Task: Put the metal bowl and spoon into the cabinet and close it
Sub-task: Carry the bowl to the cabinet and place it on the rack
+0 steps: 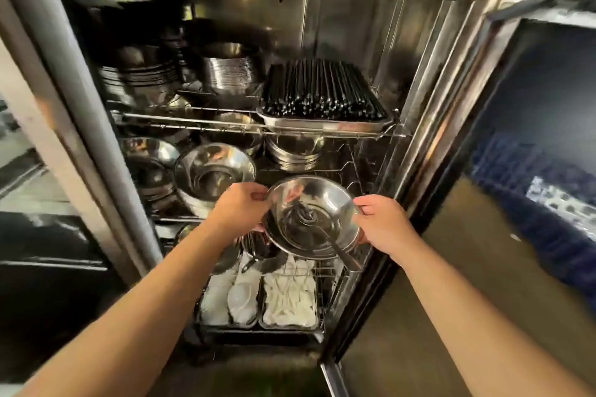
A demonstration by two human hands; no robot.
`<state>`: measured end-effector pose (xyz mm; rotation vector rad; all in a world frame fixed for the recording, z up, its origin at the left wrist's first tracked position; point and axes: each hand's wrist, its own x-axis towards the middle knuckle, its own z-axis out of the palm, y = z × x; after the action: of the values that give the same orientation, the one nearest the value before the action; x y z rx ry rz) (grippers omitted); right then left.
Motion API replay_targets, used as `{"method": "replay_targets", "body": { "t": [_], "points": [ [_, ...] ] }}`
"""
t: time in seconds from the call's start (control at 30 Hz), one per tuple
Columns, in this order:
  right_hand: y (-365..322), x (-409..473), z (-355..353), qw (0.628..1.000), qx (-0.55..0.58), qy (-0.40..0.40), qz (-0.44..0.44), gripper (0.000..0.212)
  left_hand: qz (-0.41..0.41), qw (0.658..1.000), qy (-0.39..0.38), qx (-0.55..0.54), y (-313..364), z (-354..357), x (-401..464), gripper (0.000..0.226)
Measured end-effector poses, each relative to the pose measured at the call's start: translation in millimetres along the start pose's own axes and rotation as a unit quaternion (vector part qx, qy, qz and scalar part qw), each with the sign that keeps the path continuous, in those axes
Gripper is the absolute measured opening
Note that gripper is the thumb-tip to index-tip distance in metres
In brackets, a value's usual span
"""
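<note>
Both hands hold a metal bowl [311,216] in front of the open cabinet [354,10], level with its middle shelf. The left hand [240,211] pinches the bowl's left rim, thumb on top and fingers under it. The right hand [383,224] grips the right rim the same way, thumb over the edge. A spoon [335,243] lies inside the bowl, its handle sticking out over the near right rim.

Just left of the held bowl, on the middle shelf, stand stacks of metal bowls [213,171], and more stacked bowls [293,151] sit farther back. On the wire shelf [258,129] above, a tray of dark chopsticks [322,90] lies on the right, with piles of plates and bowls [142,77] on the left. Below the held bowl, the bottom rack holds trays of white spoons [287,296]. The cabinet door [483,235] stands swung open on the right
</note>
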<state>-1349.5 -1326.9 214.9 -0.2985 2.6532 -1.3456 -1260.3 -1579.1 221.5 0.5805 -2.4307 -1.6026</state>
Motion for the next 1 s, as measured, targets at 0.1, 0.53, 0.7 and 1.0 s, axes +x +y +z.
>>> {"method": "replay_targets", "body": {
  "t": [0.1, 0.53, 0.7, 1.0],
  "points": [
    [-14.1, 26.6, 12.7, 0.999, -0.022, 0.026, 0.02, 0.038, 0.024, 0.998, -0.043, 0.028, -1.6, -8.5, 45.5, 0.03],
    [-1.1, 104.6, 39.8, 0.987, -0.105, 0.039, 0.111, 0.035, 0.016, 0.986, -0.119, 0.117, -29.2, 38.4, 129.0, 0.028],
    [7.9, 121.9, 45.1, 0.985, -0.121, 0.031, 0.118, 0.047, 0.014, 0.984, -0.106, 0.145, -37.0, 56.2, 143.8, 0.027],
    [19.9, 143.4, 53.8, 0.979, -0.176, 0.023, 0.103, 0.042, -0.009, 0.99, -0.113, 0.086, -50.9, 73.3, 157.5, 0.021]
  ]
}}
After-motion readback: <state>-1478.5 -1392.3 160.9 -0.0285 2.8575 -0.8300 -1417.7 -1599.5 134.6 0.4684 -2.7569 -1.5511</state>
